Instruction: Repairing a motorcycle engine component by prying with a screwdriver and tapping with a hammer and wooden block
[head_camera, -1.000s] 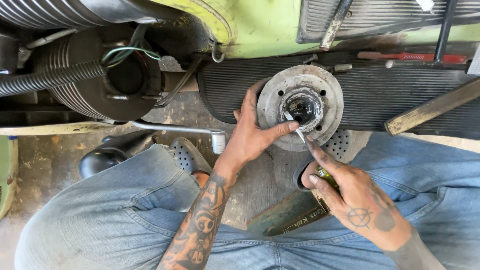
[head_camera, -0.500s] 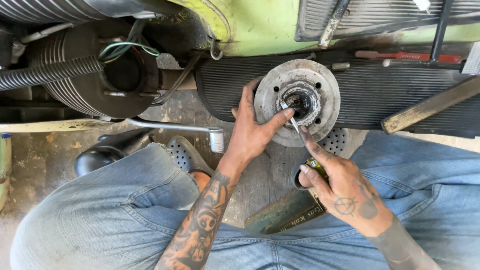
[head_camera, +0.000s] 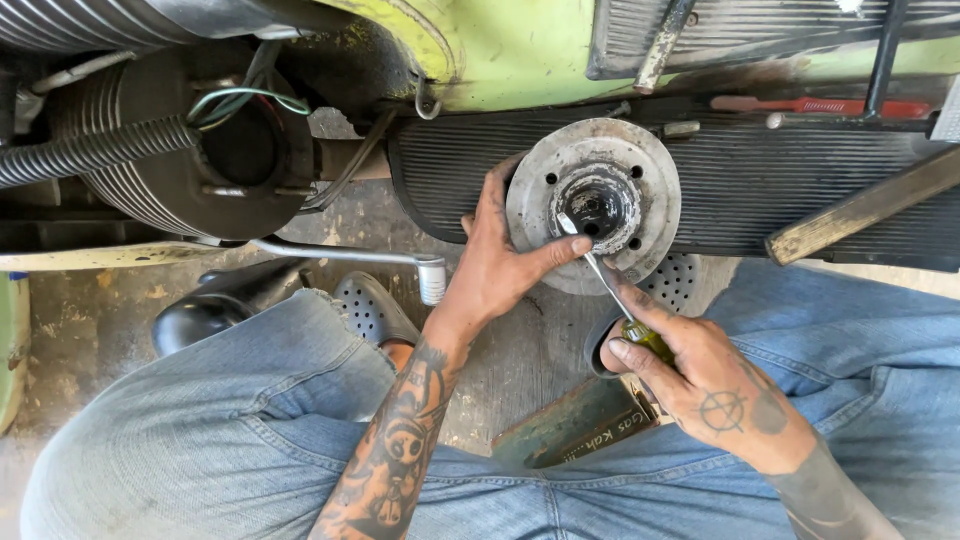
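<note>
Viewed from above, over two knees in blue jeans (head_camera: 200, 420). At far left, a finned dark engine cylinder (head_camera: 150, 150) with a ribbed hose (head_camera: 80, 155) and green and white wires (head_camera: 250, 100); below it, a chrome kick lever (head_camera: 350, 255) and a black perforated clog (head_camera: 370, 310) on stained concrete.

Left hand (head_camera: 500, 270), forearm tattooed, wrapped around the left edge of a round grey wheel hub (head_camera: 640, 160), fingers curled over the rim and index finger laid across the face towards the centre — steadying it. Hub leaning upright against a black ribbed running board (head_camera: 800, 190) under pale green bodywork (head_camera: 520, 50). Face dull and scuffed, ringed with small bolt holes, dark greasy bore in the middle.

Right hand (head_camera: 700, 370), also tattooed, closed around the yellow-green handle of a screwdriver (head_camera: 610, 285), slim shaft angled up and left, tip inside the bore.

Judged best done this way: hub held firm against the board, tip seated squarely before any prying, force gentle and short — a slip would likely drive the blade toward the left index finger lying just beside it.

Below the right hand, a green metal box (head_camera: 560, 430). At far right, a wooden bar (head_camera: 860, 205) across the board, a red tool (head_camera: 820, 105) above.
</note>
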